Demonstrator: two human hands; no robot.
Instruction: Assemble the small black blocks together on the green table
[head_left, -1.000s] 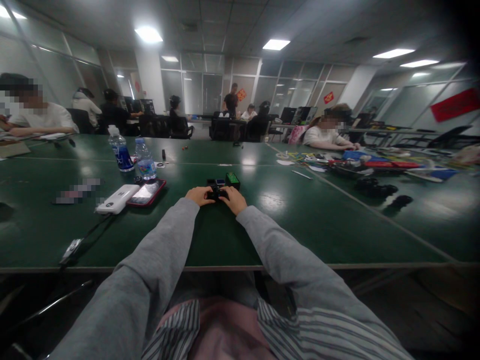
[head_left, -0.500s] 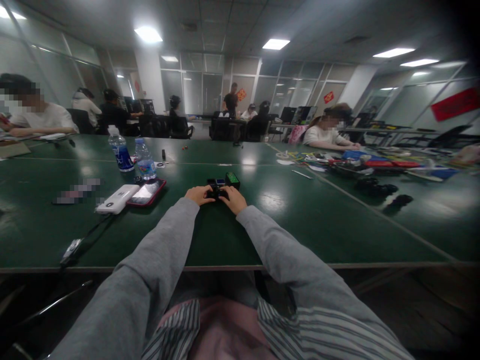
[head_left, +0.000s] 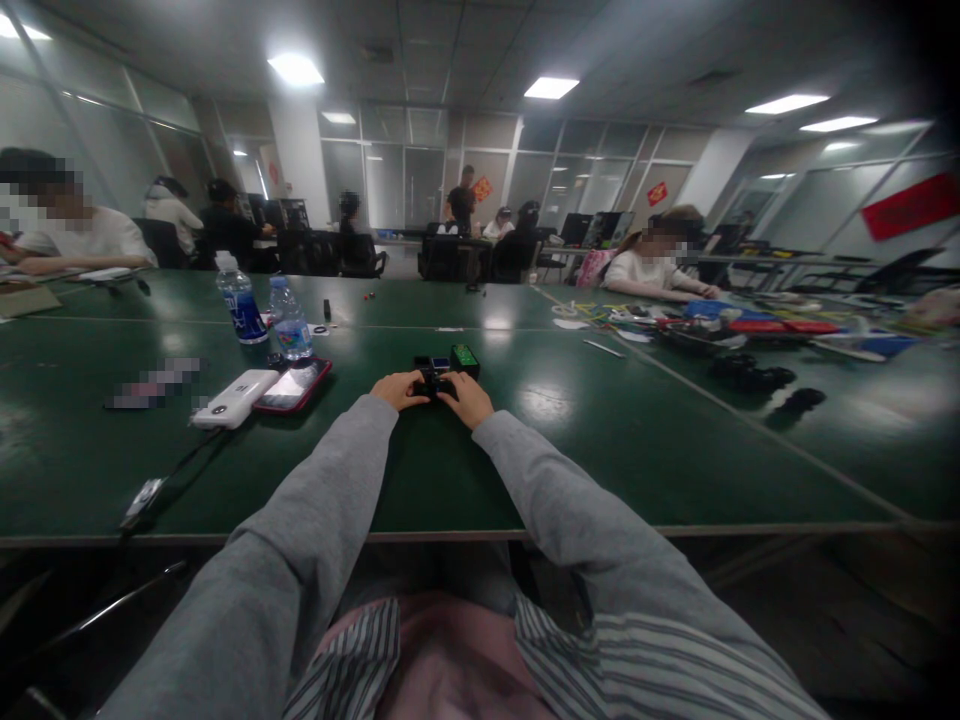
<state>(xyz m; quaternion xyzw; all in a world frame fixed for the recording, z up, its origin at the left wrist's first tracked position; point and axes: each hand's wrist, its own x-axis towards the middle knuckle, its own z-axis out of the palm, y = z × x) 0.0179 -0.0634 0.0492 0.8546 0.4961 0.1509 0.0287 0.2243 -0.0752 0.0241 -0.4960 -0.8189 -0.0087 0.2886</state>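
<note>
My left hand point(head_left: 400, 390) and my right hand point(head_left: 466, 396) come together over the green table point(head_left: 450, 480), fingers curled round a small black object point(head_left: 433, 383). Its kind is too small and too covered by my fingers to make out. Just beyond my fingertips is a small dark piece with a bluish-grey top point(head_left: 440, 364). Behind my right hand stands a small black box with a bright green top point(head_left: 465, 357). Both forearms reach in from the front edge in grey sleeves.
To the left lie a white power bank point(head_left: 235, 398) with a cable and a red-edged phone point(head_left: 296, 386); two bottles, one blue-labelled point(head_left: 244, 308), stand behind. A pen point(head_left: 604, 348), black objects point(head_left: 750, 376) and cluttered cables point(head_left: 622, 315) are at right. A person point(head_left: 652, 260) sits across the table.
Almost nothing differs; both hands stay in the same place on the small black object, with at most a slight finger shift.
</note>
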